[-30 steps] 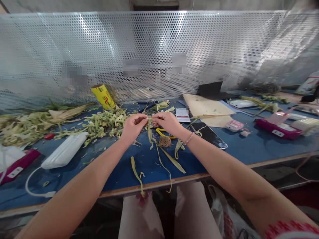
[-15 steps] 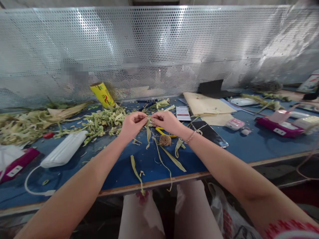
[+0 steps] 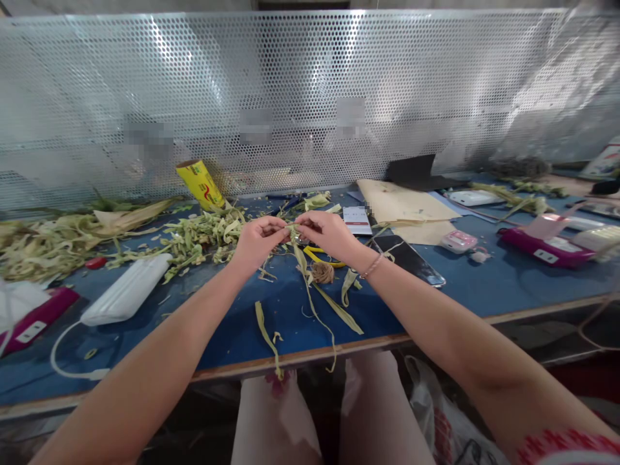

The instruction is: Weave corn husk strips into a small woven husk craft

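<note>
My left hand (image 3: 258, 240) and my right hand (image 3: 327, 234) meet above the blue table (image 3: 484, 284), both pinching a thin green leaf strip (image 3: 299, 255) between their fingertips. The strip's loose end hangs down from the pinch toward the table. Below the hands lie a small brown twine knot (image 3: 321, 272), yellow-handled scissors (image 3: 320, 257) and several cut leaf strips (image 3: 339, 311). A bracelet circles my right wrist.
Heaps of green leaf scraps (image 3: 198, 236) spread to the left, beside a yellow roll (image 3: 199, 184) and a white power bank (image 3: 126, 289) with cable. A black phone (image 3: 405, 259), brown paper (image 3: 400, 206), pink devices (image 3: 545, 247) lie right. A perforated metal screen (image 3: 310, 97) backs the table.
The hands stay joined on the strip and have shifted slightly. The hanging end of the strip has swung a little to the right.
</note>
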Demonstrator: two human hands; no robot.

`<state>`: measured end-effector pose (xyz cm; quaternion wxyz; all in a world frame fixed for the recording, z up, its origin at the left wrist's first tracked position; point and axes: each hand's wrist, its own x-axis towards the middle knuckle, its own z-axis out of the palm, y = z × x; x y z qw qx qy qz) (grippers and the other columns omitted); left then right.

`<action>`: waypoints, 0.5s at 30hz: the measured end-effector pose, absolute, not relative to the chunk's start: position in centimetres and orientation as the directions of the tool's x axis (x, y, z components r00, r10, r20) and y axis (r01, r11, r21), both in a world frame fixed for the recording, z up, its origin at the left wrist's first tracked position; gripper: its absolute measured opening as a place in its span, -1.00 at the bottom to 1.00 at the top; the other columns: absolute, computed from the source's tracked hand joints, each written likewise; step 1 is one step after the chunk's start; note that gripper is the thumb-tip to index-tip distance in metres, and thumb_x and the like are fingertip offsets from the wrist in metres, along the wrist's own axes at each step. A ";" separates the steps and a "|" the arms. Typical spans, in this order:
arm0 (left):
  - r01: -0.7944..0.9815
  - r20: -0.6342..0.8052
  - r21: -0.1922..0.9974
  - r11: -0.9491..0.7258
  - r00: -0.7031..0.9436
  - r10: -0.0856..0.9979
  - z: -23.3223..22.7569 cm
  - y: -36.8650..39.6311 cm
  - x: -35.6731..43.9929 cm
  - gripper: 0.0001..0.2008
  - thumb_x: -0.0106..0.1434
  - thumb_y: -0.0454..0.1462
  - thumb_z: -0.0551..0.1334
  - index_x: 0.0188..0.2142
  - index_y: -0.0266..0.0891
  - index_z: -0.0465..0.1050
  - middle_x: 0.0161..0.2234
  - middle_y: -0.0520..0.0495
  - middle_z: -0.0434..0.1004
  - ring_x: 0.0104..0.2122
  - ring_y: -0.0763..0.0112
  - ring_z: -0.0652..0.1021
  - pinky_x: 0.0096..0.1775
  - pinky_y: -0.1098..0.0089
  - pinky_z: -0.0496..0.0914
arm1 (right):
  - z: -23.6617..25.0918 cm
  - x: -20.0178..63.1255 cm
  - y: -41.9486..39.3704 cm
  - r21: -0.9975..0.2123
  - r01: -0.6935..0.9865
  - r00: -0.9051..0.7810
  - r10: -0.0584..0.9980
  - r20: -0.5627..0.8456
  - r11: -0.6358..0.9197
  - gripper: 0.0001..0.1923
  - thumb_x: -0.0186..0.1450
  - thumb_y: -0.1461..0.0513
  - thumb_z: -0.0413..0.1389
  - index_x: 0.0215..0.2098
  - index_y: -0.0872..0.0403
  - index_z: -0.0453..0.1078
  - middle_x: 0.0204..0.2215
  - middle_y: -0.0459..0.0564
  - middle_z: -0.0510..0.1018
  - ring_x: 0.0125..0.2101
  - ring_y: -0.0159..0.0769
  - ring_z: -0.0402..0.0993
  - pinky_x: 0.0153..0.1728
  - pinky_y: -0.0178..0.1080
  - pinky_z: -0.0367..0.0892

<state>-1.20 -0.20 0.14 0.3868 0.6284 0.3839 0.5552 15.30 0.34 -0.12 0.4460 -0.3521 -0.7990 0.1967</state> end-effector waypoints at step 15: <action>0.513 0.644 0.554 -0.656 0.235 0.728 0.5 -0.8 -2.1 -0.87 0.03 -0.27 0.21 -0.41 -0.28 0.46 -0.50 -0.03 0.54 -0.50 0.49 0.51 -0.40 0.49 0.40 | -0.7 15.4 0.9 -0.760 0.130 -0.374 0.742 0.557 0.636 -0.85 0.14 0.19 0.06 -0.38 0.11 0.34 -0.56 -0.09 0.46 -0.53 -0.42 0.44 -0.43 -0.31 0.38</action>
